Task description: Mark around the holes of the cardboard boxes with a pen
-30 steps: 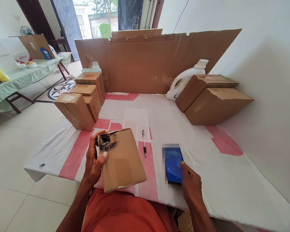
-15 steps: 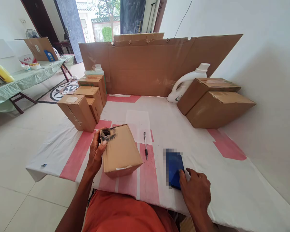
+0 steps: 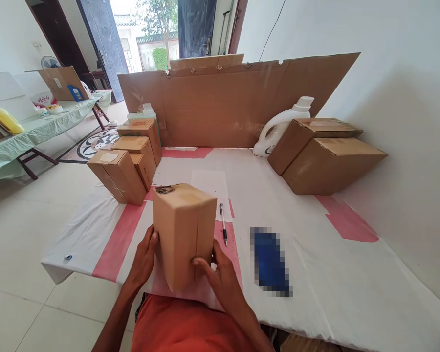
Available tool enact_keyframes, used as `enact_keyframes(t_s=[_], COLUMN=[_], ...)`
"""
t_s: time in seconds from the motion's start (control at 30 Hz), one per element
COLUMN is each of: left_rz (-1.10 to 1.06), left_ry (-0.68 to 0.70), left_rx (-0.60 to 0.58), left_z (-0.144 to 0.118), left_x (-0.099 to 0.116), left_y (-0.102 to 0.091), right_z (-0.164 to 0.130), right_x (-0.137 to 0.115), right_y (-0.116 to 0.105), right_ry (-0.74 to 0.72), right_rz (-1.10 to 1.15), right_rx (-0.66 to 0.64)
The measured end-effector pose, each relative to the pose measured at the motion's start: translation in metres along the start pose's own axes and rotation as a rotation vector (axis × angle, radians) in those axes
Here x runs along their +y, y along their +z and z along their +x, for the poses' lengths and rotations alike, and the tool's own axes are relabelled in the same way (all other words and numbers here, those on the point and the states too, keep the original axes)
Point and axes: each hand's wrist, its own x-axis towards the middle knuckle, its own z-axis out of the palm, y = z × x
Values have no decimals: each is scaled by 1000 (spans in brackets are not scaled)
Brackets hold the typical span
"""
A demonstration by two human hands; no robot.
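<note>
Box [image 3: 183, 239] in two-handed grip [image 3: 225, 276]: one

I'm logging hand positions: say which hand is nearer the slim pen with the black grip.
Right. The right hand is just nearside of the pen; the left hand is farther, across the brown cardboard box.

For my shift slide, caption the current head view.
Left hand and right hand hold a cardboard box at a cloth-covered table, a pen lying nearby.
</note>
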Motion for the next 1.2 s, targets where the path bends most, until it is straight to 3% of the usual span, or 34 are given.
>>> enact_keyframes(t_s=[0.1,0.2,0.33,0.4,0.47,0.63,0.77,0.87,0.97,1.1,1.2], left_rz=[81,130,112,105,114,-63,-90,-155,-256,-409,-423], left_ry=[-66,-17,60,57,26,-11,7,-92,-157,-39,-50], left_rx=[-11,53,151,197,209,188,116,98,355,777,863], left_z=[-21,-42,-54,-50,-41,-28,-43,-58,-61,-32,8], left_x=[25,56,79,73,58,20,-1,-24,-44,-43,-36], left_y=[-28,-61,-89,-89,-83,-61,-52,-50,-63,-101,-127], right_z=[-2,-6,-8,-7,-5,1,5,11,19,43,72], right_x=[-33,-61,-73,-68,-60,-34,-10,1,-5,-24,-29], right_y=[-8,-10,1,10,20,19,-1,4,34,93,129], right_ry=[41,56,79,138,180,174,121,80,66,21,-10], right_rz=[121,103,134,172,163,37,-142,-110,-8,7,-67], right_rx=[9,-32,-189,-305,-338,-221,-162,-117,-305,-565,-567])
